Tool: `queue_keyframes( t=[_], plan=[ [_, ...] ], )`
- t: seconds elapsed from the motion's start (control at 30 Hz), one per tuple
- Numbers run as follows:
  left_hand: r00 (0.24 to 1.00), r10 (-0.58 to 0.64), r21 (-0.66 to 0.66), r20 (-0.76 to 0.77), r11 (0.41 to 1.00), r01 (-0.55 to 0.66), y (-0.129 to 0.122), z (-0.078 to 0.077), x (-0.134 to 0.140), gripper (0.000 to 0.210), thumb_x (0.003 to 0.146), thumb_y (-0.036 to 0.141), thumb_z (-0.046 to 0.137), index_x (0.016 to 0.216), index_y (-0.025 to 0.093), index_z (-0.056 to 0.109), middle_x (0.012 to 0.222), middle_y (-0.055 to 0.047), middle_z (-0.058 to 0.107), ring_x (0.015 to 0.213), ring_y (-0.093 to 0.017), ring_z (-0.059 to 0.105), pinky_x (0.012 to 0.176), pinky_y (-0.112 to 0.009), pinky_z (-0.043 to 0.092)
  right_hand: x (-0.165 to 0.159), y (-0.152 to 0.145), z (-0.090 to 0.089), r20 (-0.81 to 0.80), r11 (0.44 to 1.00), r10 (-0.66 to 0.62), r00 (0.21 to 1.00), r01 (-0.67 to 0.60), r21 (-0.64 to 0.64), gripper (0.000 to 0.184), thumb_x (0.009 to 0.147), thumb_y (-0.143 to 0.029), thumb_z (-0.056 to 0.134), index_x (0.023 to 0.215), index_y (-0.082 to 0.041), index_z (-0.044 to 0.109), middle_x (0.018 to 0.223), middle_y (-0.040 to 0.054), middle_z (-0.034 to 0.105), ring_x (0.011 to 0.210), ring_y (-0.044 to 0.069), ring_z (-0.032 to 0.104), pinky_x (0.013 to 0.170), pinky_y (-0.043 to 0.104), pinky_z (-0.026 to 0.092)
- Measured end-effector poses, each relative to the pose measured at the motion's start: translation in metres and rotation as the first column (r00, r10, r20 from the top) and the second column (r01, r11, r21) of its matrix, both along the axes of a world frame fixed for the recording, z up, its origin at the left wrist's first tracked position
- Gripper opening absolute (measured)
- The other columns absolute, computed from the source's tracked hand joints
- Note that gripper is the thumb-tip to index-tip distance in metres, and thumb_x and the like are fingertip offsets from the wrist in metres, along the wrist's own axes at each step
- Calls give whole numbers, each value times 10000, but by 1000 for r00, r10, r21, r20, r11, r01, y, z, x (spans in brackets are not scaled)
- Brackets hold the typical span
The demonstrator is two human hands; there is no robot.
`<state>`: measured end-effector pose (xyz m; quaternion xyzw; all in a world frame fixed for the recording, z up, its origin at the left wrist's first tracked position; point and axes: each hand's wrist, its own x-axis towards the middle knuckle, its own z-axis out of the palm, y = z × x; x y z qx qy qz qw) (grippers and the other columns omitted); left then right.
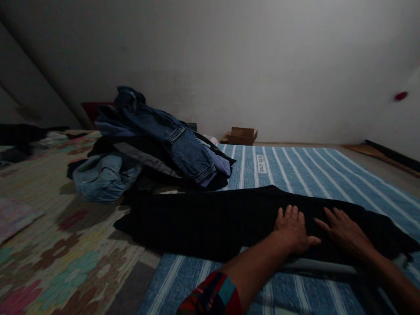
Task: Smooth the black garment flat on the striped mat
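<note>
A long black garment (210,218), perhaps trousers, lies stretched sideways across the blue striped sheet (183,280). My left hand (292,229) rests on it palm down, fingers spread. Just to the right, my right hand (346,232) also lies flat on the cloth with its fingers apart. Along the near edge, beneath the hands, a strip of grey fabric (321,266) shows under the black one. The garment's narrower end reaches left onto the flowered cover. Neither hand grips anything.
A heap of clothes stands beyond the garment, with blue denim (160,124) on top and a pale denim piece (105,177) at its side. A flowered cover (75,258) spreads on the left. An open cardboard box (242,136) sits by the wall (262,70).
</note>
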<state>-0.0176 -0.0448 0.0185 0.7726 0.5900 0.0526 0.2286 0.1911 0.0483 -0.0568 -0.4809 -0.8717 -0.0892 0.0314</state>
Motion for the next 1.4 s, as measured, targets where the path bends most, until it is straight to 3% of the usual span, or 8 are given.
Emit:
queue_keyframes(
  t=[0.1, 0.23, 0.43, 0.77, 0.9, 1.1, 1.27, 1.4],
  plan=[
    [1000, 20, 12, -16, 1000, -20, -16, 12, -8, 835, 859, 600, 344, 1458, 37, 195, 1548, -168, 99, 1431, -271, 11, 1151, -483, 39, -20, -7, 16, 33, 999, 48, 998, -48, -26, 456, 820, -375, 385, 1167, -213, 632, 1368, 150, 468, 1318, 384, 313, 1000, 548, 319],
    [998, 63, 26, -4, 998, -63, -43, 25, -30, 810, 856, 556, 404, 1446, 28, 231, 1538, -190, 136, 1429, -283, 36, 1150, -489, 38, -63, -24, 30, -92, 999, 34, 995, -38, -38, 556, 884, -485, 324, 1292, -166, 526, 1419, 149, 411, 1352, 333, 275, 1044, 496, 301],
    [980, 199, 35, -3, 979, -199, -77, 34, -76, 784, 867, 565, 380, 1447, 53, 254, 1538, -177, 152, 1429, -274, 44, 1152, -484, 57, -86, -48, 11, -63, 994, -4, 998, -3, -112, 720, 889, -571, 264, 1405, -82, 377, 1479, 175, 305, 1384, 299, 217, 1081, 469, 262],
    [942, 331, 34, -62, 944, -330, -92, 14, -107, 804, 854, 585, 395, 1440, 48, 275, 1533, -172, 163, 1426, -273, 61, 1155, -467, 82, -80, -50, 3, -61, 988, -47, 997, 38, -149, 767, 879, -596, 241, 1431, -71, 329, 1497, 169, 266, 1394, 287, 189, 1098, 463, 245],
    [941, 333, 46, -60, 943, -331, -92, 7, -106, 799, 854, 594, 393, 1438, 58, 287, 1535, -165, 159, 1426, -268, 54, 1156, -467, 86, -100, -55, 22, -107, 990, -25, 994, 10, -139, 804, 868, -638, 253, 1413, -58, 360, 1483, 186, 287, 1388, 294, 206, 1098, 454, 250],
    [941, 334, 47, -63, 942, -331, -92, 9, -106, 782, 858, 569, 419, 1435, 58, 291, 1533, -172, 162, 1426, -271, 57, 1154, -477, 94, -175, -65, 60, -197, 971, 177, 964, -204, -123, 780, 898, -632, 251, 1431, -69, 337, 1505, 167, 237, 1400, 269, 168, 1122, 430, 198],
    [951, 309, 4, -19, 951, -309, -102, 26, -119, 723, 865, 512, 451, 1431, 88, 303, 1536, -148, 192, 1426, -256, 96, 1149, -443, 160, -197, -70, 45, -160, 940, 230, 960, -262, -220, 752, 921, -608, 224, 1437, -70, 321, 1506, 175, 222, 1403, 271, 148, 1124, 454, 172],
    [933, 359, 80, -8, 930, -357, -111, 37, -148, 589, 916, 391, 399, 1422, 104, 314, 1523, -120, 260, 1420, -211, 147, 1146, -383, 192, -191, -71, 34, -162, 937, 224, 961, -258, -237, 788, 905, -649, 228, 1444, -80, 304, 1513, 168, 205, 1407, 271, 127, 1128, 468, 142]
  ],
)
